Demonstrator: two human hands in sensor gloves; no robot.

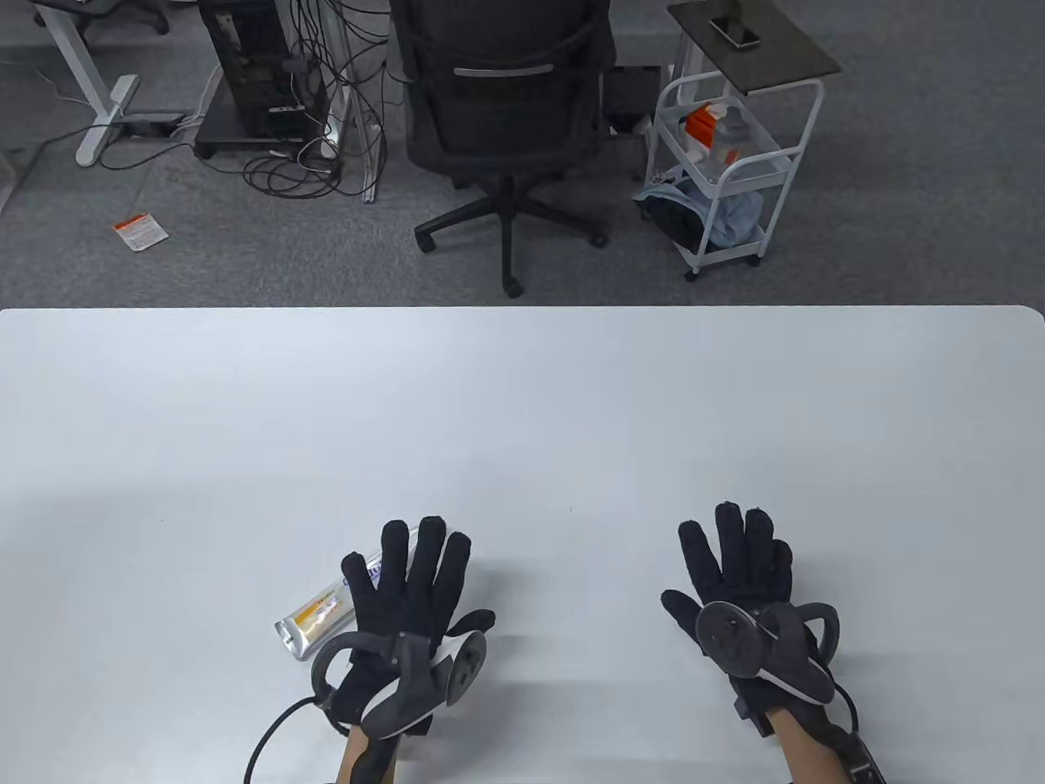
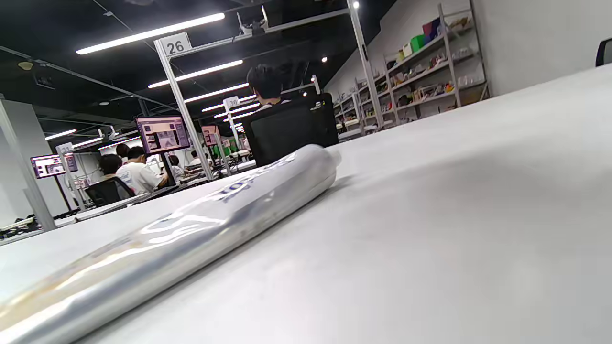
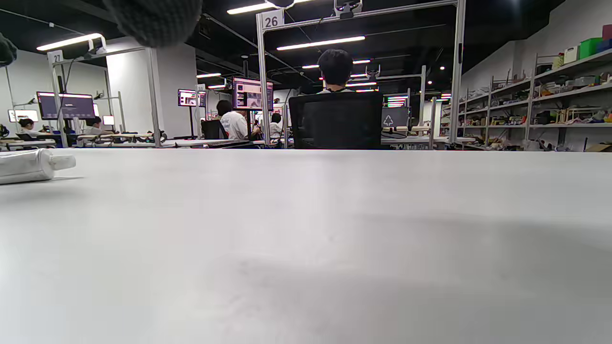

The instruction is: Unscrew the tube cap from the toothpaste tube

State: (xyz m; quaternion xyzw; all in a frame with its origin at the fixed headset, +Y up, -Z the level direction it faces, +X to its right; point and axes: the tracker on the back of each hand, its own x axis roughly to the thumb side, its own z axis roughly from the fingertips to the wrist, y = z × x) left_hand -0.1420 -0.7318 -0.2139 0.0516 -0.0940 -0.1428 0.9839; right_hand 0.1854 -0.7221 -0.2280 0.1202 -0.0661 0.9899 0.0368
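A silver toothpaste tube (image 1: 314, 618) with a yellow label lies on the white table (image 1: 522, 392) at the near left, crimped end toward me. My left hand (image 1: 404, 584) is spread flat over its far part, fingers extended, hiding the cap end in the table view. In the left wrist view the tube (image 2: 191, 224) runs away from the camera, with its white cap (image 2: 333, 155) at the far end. My right hand (image 1: 735, 572) lies flat and open on the table at the near right, holding nothing. In the right wrist view the tube's cap (image 3: 62, 161) shows at far left.
A black office chair (image 1: 506, 122) stands beyond the table's far edge. A white cart (image 1: 722, 171) stands to its right, and a computer tower with cables (image 1: 269, 90) to its left.
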